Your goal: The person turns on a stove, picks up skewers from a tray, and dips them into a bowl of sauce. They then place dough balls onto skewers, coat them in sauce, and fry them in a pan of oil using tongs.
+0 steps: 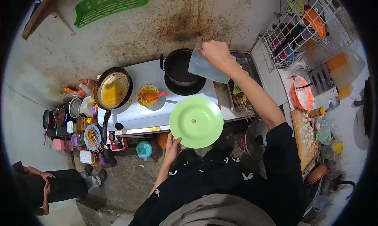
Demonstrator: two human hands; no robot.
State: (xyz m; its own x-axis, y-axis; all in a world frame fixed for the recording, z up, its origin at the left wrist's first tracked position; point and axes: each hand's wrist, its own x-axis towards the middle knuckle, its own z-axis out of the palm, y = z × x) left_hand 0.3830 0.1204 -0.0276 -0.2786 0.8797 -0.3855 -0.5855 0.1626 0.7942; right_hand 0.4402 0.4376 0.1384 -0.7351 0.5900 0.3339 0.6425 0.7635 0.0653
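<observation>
Light green, a plate (179,133) faces the head camera in a cramped kitchen, held near the front edge of a white stove (138,74) by a person in a dark, bird-patterned top. The left hand (171,148) has it pinched at the lower left rim, thumb over the edge and fingers behind, so that nearly all of the plate lies up and to the right of the grip; one small, pale lump (193,121) sits near its middle. Beyond the plate, the right hand (215,52) is curled tightly at the top of a see-through jug (206,70), which hangs below and to the left of the knuckles, tilted beside the dark pot (179,64) and overlapping its right rim in this view. Whether liquid is running cannot be told. To the left on the stove stand a bowl (139,93) with a red spoon (159,95) and a yellow-stained frying pan (124,82). Skewers (243,106) lie to the right of the stove, beneath the right forearm. At lower left, another person (59,182) has both hands (46,175) together before the body.
</observation>
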